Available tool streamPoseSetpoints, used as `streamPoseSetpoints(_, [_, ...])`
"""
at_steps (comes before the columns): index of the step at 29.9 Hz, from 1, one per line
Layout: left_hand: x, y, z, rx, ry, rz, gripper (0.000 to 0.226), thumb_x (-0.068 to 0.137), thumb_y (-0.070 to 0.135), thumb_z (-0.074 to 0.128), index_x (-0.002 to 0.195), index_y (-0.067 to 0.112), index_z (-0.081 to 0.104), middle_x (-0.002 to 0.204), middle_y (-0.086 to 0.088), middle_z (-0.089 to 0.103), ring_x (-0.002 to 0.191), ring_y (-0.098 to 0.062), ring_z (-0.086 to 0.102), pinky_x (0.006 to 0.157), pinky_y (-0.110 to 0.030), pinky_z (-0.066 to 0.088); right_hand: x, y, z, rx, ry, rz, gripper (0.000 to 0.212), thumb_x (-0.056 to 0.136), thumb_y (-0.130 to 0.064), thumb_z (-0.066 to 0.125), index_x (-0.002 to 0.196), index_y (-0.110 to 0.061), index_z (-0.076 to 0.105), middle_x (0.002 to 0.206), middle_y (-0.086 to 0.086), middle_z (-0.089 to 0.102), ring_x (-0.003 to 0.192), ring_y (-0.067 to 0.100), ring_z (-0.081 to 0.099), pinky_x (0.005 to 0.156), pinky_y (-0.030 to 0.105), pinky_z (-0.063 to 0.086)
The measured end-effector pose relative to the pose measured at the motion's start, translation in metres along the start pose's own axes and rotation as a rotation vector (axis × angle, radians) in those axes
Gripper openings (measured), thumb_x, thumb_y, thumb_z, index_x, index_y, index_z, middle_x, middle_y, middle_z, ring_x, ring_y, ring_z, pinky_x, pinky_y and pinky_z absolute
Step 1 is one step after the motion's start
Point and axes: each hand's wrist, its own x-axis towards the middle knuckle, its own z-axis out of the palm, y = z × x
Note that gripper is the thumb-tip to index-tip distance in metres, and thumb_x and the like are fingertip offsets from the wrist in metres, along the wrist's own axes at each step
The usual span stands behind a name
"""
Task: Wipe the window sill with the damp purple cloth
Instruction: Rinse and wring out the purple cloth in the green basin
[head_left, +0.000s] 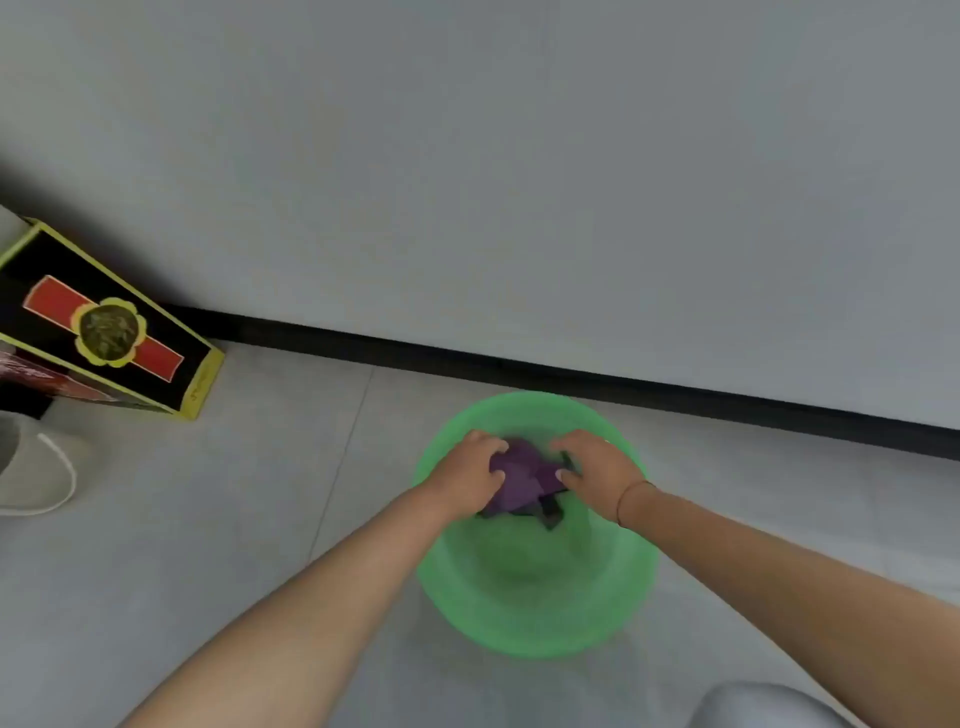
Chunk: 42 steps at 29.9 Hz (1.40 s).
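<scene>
So the cloth (522, 475) is being held bunched up over the far half of the basin (535, 623). That's probably so it can be rinsed or wrung out, with the drips being caught instead of landing on the floor (208, 519). It's being gripped from both sides: its left end is being clutched by the left hand (470, 467) and its right end by the right hand (597, 465). The fingers (493, 446) of both hands are being curled over the top, so the purple bundle is being pinched right between them and touched by both. A darker bit of fabric is being left dangling under the right thumb. Whether there's water in the basin can't be told, it's too blurry. No sill is being shown, so the wiping looks not yet begun. A box (104, 322) is being kept well off to the left by the wall (519, 182).
</scene>
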Motion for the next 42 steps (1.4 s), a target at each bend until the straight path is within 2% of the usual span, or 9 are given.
streamPoseSetpoints(4, [0.017,-0.018,0.028,0.033,-0.101,-0.134,0.061,0.093,0.012,0.051,0.147,0.008,0.024,0.151,-0.015,0.026,0.137,-0.029,0.033,0.114,-0.031,0.026,0.014,0.02,0.036,-0.319,-0.153,-0.085,0.054,0.092,-0.018,0.053,0.143,-0.018,0.037,0.139,0.006,0.045,0.125,0.026,0.044,0.107,0.035,0.037])
streamPoseSetpoints(8, [0.03,-0.025,0.047,-0.246,0.112,-0.414,0.053,0.087,0.007,0.05,0.137,0.005,0.032,0.136,-0.02,0.041,0.12,-0.036,0.048,0.101,-0.042,0.043,0.023,0.029,0.066,-0.479,-0.19,-0.078,0.07,0.094,-0.034,0.049,0.151,-0.02,0.011,0.146,0.01,0.036,0.127,0.031,0.04,0.105,0.039,0.037])
streamPoseSetpoints(13, [0.041,-0.023,0.064,-0.887,0.184,-0.69,0.044,0.092,0.007,0.049,0.134,-0.005,0.039,0.132,-0.019,0.051,0.111,-0.03,0.053,0.08,-0.03,0.044,0.034,0.02,0.09,-0.102,0.029,0.291,0.047,0.097,-0.036,0.042,0.139,-0.016,0.035,0.131,0.01,0.053,0.119,0.028,0.05,0.102,0.04,0.041])
streamPoseSetpoints(20, [0.042,-0.022,0.081,-1.086,0.101,-0.681,0.035,0.096,0.017,0.051,0.123,-0.004,0.053,0.126,-0.02,0.059,0.099,-0.025,0.059,0.068,-0.027,0.048,0.032,-0.002,0.092,0.456,-0.117,0.392,0.033,0.079,-0.014,0.068,0.112,-0.014,0.06,0.105,0.007,0.066,0.103,0.028,0.061,0.097,0.044,0.047])
streamPoseSetpoints(26, [0.039,-0.016,0.064,-0.757,0.251,-0.493,0.015,0.086,0.019,0.056,0.074,0.011,0.055,0.073,-0.005,0.051,0.067,-0.019,0.047,0.055,-0.027,0.033,0.019,0.011,0.063,0.406,0.023,0.445,0.024,0.077,-0.034,0.072,0.085,-0.018,0.056,0.087,0.005,0.064,0.082,0.02,0.061,0.073,0.033,0.052])
streamPoseSetpoints(28, [0.038,-0.006,0.052,-0.711,0.312,-0.41,0.015,0.086,0.024,0.056,0.081,0.01,0.059,0.073,-0.002,0.051,0.066,-0.015,0.047,0.059,-0.026,0.036,0.017,0.019,0.053,0.564,0.035,0.456,0.028,0.082,-0.042,0.067,0.085,-0.016,0.055,0.085,0.003,0.061,0.077,0.016,0.056,0.066,0.026,0.045])
streamPoseSetpoints(33, [0.032,0.023,0.036,-0.771,0.443,-0.202,0.015,0.089,0.023,0.058,0.084,0.009,0.056,0.078,-0.004,0.055,0.069,-0.017,0.052,0.059,-0.026,0.044,0.018,0.028,0.049,0.903,0.131,0.485,0.036,0.09,-0.046,0.054,0.093,-0.011,0.062,0.095,0.011,0.065,0.091,0.027,0.061,0.089,0.041,0.051])
streamPoseSetpoints(37, [0.027,0.044,0.031,-0.687,0.411,-0.021,0.008,0.092,0.023,0.057,0.087,0.018,0.06,0.09,-0.007,0.064,0.087,-0.026,0.063,0.08,-0.04,0.054,0.019,0.031,0.052,0.74,0.117,0.55,0.035,0.096,-0.042,0.04,0.09,-0.012,0.057,0.089,0.011,0.057,0.08,0.022,0.053,0.081,0.038,0.046])
streamPoseSetpoints(42, [0.022,0.058,0.038,-0.42,0.396,0.137,0.017,0.092,0.027,0.055,0.097,0.018,0.069,0.09,0.0,0.069,0.085,-0.021,0.063,0.075,-0.036,0.051,0.022,0.026,0.057,0.868,0.009,0.578,0.044,0.099,-0.043,0.035,0.128,-0.013,0.049,0.124,0.01,0.054,0.111,0.025,0.05,0.099,0.041,0.041])
